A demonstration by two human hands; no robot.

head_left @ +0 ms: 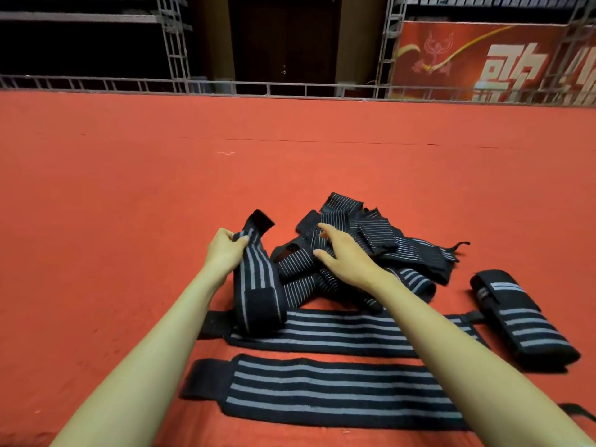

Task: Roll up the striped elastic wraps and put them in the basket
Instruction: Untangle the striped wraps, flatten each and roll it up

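Two wraps point(338, 391) lie flat near the person as the left hand point(225, 250) pinches a limp striped wrap point(254, 279) and the right hand point(346, 258), fingers point(325, 229) spread, reaches into the tangled pile point(380, 243), where a tug would likely snag neighbours; no basket shows

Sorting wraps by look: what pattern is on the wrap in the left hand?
The held wrap is black with lengthwise grey stripes and a plain black end; head view.
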